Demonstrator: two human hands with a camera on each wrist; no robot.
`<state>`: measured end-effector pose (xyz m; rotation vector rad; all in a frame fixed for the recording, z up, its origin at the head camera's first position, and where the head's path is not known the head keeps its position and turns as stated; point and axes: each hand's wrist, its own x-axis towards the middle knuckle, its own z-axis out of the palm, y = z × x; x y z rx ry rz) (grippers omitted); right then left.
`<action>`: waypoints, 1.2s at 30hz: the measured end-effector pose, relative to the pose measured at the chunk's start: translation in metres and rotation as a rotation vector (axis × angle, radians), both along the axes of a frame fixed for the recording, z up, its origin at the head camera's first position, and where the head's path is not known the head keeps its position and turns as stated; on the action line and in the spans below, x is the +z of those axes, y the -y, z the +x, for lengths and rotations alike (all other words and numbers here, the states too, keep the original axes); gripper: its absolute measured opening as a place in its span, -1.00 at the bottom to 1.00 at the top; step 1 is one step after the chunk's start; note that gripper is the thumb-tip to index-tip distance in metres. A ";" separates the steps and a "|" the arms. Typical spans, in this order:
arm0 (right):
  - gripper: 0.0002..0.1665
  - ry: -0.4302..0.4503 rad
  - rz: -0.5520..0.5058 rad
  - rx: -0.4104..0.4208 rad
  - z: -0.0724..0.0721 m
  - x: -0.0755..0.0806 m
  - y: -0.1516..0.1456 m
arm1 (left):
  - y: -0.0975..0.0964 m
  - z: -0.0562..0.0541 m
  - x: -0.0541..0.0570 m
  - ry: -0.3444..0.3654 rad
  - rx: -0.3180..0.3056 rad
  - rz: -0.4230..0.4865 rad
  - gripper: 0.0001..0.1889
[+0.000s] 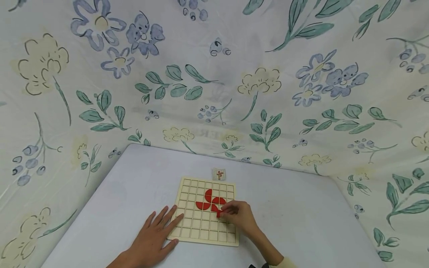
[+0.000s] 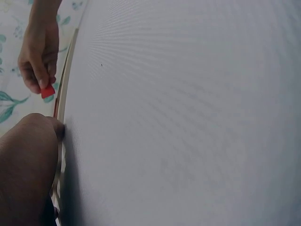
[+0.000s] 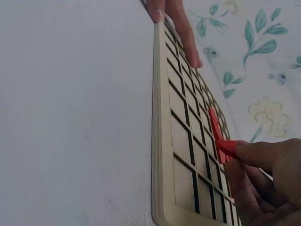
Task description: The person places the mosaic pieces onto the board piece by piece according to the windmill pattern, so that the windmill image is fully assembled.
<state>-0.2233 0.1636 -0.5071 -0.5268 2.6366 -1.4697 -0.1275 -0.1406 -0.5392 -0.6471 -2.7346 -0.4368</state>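
Observation:
A cream square board (image 1: pixel 203 233) with a grid of tiles lies on the white table. Several red curved pieces (image 1: pixel 208 195) sit in its middle cells, arranged like a pinwheel. My right hand (image 1: pixel 240 216) pinches a small red piece (image 3: pixel 227 147) between thumb and fingers, just over the board beside the lower part of the pinwheel. The fingertips partly cover that piece, so its full shape is hidden. On the board's left side rests my left hand (image 1: pixel 152 235), its fingers spread and straight, with the thumb at the near edge.
Behind the board lies a small card (image 1: pixel 219 174) printed with a red figure on a grid. The white table (image 1: pixel 288 208) extends to both sides. Floral cloth (image 1: pixel 214 100) hangs behind and around the table.

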 end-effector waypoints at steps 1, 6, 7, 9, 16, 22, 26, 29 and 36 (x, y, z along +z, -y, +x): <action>-0.88 0.005 -0.001 0.012 0.000 -0.001 0.002 | 0.000 0.000 0.000 0.001 0.000 0.002 -0.31; -0.93 -0.018 0.023 0.050 0.000 -0.004 0.011 | -0.001 0.000 0.000 0.008 -0.006 0.014 -0.32; -0.93 -0.028 0.034 0.051 0.000 -0.005 0.012 | -0.001 0.000 0.000 0.013 -0.007 0.016 -0.33; -0.94 -0.049 0.052 0.053 0.000 -0.006 0.015 | -0.001 0.000 0.000 0.023 -0.008 0.017 -0.33; -0.92 -0.235 0.127 0.074 0.005 -0.008 0.016 | -0.001 0.000 -0.002 0.013 -0.003 0.001 -0.32; -0.89 -0.265 0.135 0.122 0.005 -0.009 0.015 | 0.000 -0.002 -0.004 -0.020 -0.001 -0.005 -0.31; -0.91 -0.291 0.145 0.159 0.004 -0.011 0.014 | 0.000 -0.002 -0.004 -0.017 -0.005 0.009 -0.31; -0.94 -0.335 0.166 0.182 0.003 -0.012 0.014 | 0.000 -0.001 -0.002 -0.006 -0.005 0.013 -0.33; -0.91 -0.545 0.281 0.239 0.005 -0.012 0.009 | -0.001 -0.001 -0.004 0.010 0.003 0.004 -0.33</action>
